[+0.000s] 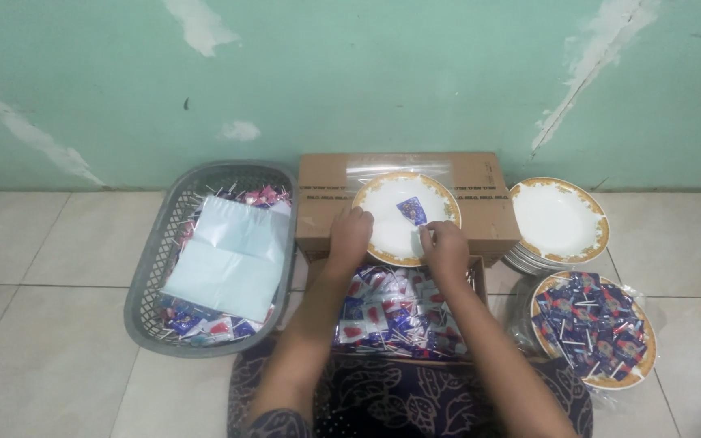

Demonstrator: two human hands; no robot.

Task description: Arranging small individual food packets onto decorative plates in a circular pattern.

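Patterned cloth (pixel 399 401) at bottom centre, then my left hand (pixel 350 237) steadying the gold-rimmed plate (pixel 383 203) mid-frame w/ curled grip, right hand (pixel 445 247) pinching toward the blue sachet (pixel 412 211) on it; best keep it flat, centred.

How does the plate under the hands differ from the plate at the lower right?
The plate under the hands rests on a cardboard box and holds a single blue packet; the lower-right plate sits on the floor, heaped with packets. The first is bare, touched by the left hand and right hand; the second is inside clear plastic, untouched. Both are round and white with gold rims.
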